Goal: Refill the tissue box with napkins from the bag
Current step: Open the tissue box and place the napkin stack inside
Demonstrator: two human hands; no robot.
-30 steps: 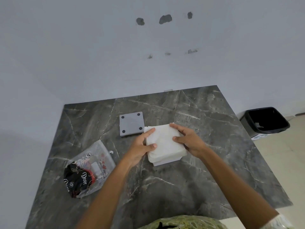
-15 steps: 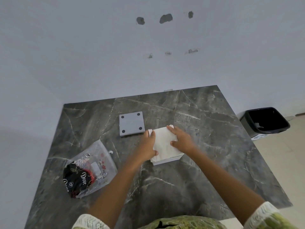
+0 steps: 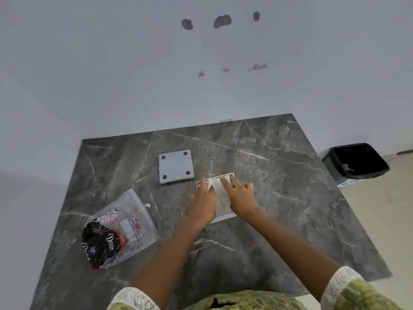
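A stack of white napkins (image 3: 220, 199) sits inside the white tissue box (image 3: 223, 218) at the middle of the table. Only the box's far rim and near edge show. My left hand (image 3: 204, 198) lies on the left side of the stack, its fingertips at the box's far-left rim. My right hand (image 3: 241, 196) presses on the right side, fingers spread over the napkins. The box's grey square lid (image 3: 176, 166), with black dots at its corners, lies flat just beyond and to the left. A clear plastic bag (image 3: 118, 229) with dark printing lies at the left.
The dark marble table (image 3: 279, 198) stands against a white wall. A black waste bin (image 3: 357, 161) sits on the floor past the table's right edge. My patterned sleeves show at the bottom of the view.
The napkin stack has gone down into the box and looks narrower. Both hands have moved closer together and now lie flat on top of it.
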